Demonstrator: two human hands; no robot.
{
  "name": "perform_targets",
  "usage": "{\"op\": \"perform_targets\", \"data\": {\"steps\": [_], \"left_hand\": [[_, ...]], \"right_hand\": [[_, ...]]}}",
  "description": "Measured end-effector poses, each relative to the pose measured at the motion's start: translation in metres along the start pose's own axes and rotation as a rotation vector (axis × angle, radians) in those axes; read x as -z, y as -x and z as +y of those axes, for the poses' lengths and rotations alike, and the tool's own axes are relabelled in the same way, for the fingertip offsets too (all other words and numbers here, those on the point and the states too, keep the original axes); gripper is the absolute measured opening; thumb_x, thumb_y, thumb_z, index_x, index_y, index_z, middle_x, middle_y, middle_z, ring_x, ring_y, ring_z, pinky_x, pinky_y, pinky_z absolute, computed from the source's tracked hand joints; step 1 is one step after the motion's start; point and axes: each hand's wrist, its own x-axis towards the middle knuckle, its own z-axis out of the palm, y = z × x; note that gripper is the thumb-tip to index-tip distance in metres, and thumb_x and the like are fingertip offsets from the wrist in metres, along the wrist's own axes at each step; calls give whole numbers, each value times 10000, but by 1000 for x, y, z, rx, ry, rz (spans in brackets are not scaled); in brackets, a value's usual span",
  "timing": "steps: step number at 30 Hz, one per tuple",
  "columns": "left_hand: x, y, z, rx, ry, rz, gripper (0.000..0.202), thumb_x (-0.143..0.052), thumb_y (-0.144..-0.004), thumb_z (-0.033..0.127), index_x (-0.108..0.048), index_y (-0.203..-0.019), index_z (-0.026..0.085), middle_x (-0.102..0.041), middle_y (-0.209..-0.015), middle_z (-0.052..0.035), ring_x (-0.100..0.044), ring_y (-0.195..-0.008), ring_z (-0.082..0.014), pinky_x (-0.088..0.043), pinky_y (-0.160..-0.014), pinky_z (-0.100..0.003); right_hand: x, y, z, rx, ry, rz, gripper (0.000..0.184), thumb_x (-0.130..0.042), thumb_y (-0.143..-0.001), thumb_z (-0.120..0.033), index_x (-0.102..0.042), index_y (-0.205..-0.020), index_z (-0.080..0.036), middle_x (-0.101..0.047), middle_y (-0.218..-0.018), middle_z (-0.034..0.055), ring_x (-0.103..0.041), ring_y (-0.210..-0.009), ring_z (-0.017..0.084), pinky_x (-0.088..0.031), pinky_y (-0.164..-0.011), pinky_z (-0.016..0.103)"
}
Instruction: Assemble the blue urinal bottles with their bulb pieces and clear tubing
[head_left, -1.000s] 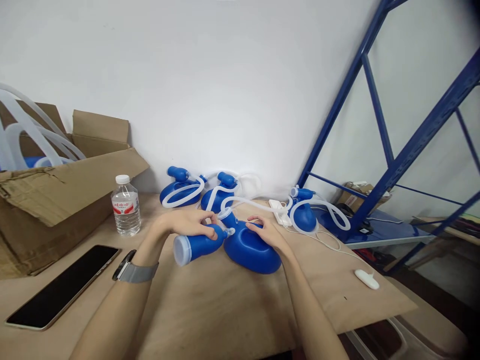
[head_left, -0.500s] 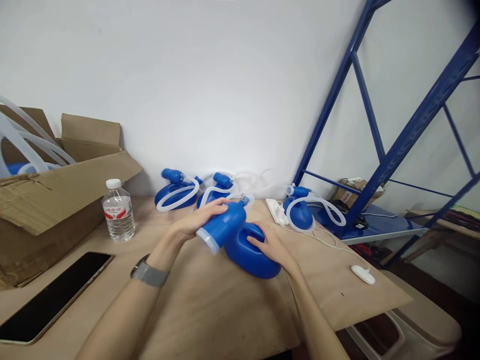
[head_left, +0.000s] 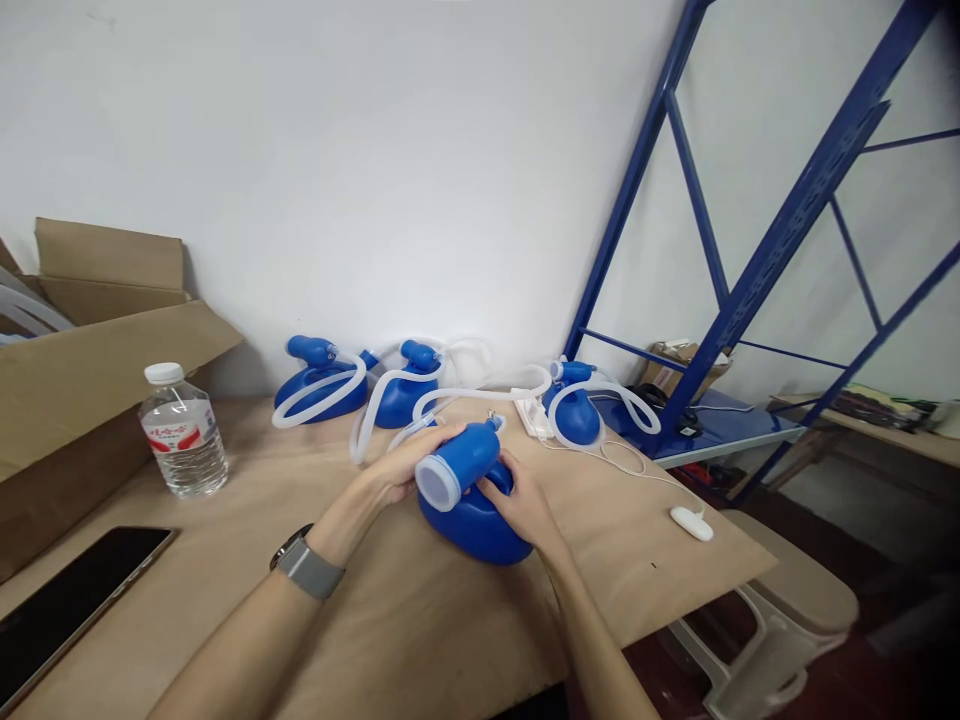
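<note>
My left hand (head_left: pixel 401 468) grips a blue plastic cylinder (head_left: pixel 459 465) whose translucent white cap faces me. The cylinder lies over a flat blue plastic container (head_left: pixel 469 528). My right hand (head_left: pixel 521 500) holds the container's upper part and touches the cylinder's side. A thin clear tube (head_left: pixel 480 396) runs from the cylinder's far end toward the back of the table. Behind my hands stand several similar blue containers, such as one (head_left: pixel 401 403), looped with white tubing (head_left: pixel 319 395).
A wooden table (head_left: pixel 420 620) carries a water bottle (head_left: pixel 182 432), a dark phone (head_left: pixel 75 600), a white power strip (head_left: pixel 534 418) and a small white device (head_left: pixel 691 523). A cardboard box (head_left: pixel 90 340) stands left. A blue metal rack (head_left: pixel 750 250) stands right.
The cylinder has swung from lying sideways to pointing its cap toward me, now over the flat container. My right hand has moved up onto the container's upper part. The whole view has shifted left.
</note>
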Motion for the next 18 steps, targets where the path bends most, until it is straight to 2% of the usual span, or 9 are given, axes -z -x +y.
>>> {"op": "perform_targets", "data": {"steps": [3,5,7,10,13,16,18], "left_hand": [[2,-1,-5,20,8,21,557,-722,-889,536,-686,-1316,179,-757,-1214,-125,-737,-1013,-279,-634,-773,-356],[3,-4,-9,34,10,50,572,-727,-881,550,-690,-1309,172,-758,-1209,-132,-735,-1029,-287,-633,-795,-369],[2,-6,-11,6,2,70,583,-721,-879,567,-700,-1296,160,-758,-1219,-136,-722,-1089,-294,-615,-891,-384],[-3,-7,-13,-123,-75,37,576,-739,-852,583,-741,-1248,165,-752,-1256,-119,-675,-1211,-302,-531,-1067,-389],[-7,-7,-13,-189,-249,25,556,-724,-860,573,-746,-1270,199,-731,-1312,-90,-643,-1264,-316,-492,-1116,-405],[-8,-11,-13,-280,-466,147,528,-676,-902,509,-716,-1326,197,-692,-1376,-85,-598,-1317,-327,-450,-1152,-427],[-7,-14,-13,-341,-521,172,500,-615,-938,477,-715,-1323,174,-686,-1382,-91,-583,-1331,-326,-428,-1167,-434]], "right_hand": [[0,0,-1,32,-19,-18,401,-647,-878,-410,-665,-1234,-224,-736,-1260,91,-682,-1167,307,-518,-1027,435],[1,0,0,43,-33,-19,399,-638,-882,-411,-663,-1232,-221,-728,-1274,92,-676,-1180,306,-508,-1043,436],[2,0,2,39,-28,-14,380,-632,-888,-429,-669,-1201,-215,-736,-1245,96,-684,-1154,307,-517,-1025,432],[2,1,5,46,7,-11,392,-634,-882,-443,-659,-1198,-213,-741,-1221,107,-690,-1132,314,-529,-994,435],[1,3,8,101,63,-9,541,-685,-821,-434,-613,-1304,-200,-699,-1313,140,-657,-1205,345,-512,-1028,474],[-1,6,11,135,105,-13,792,-810,-704,-461,-554,-1407,-201,-651,-1389,164,-616,-1271,387,-497,-1052,513],[-3,8,10,112,116,-15,960,-896,-595,-501,-531,-1437,-219,-656,-1379,161,-615,-1264,414,-505,-1034,533]]}}
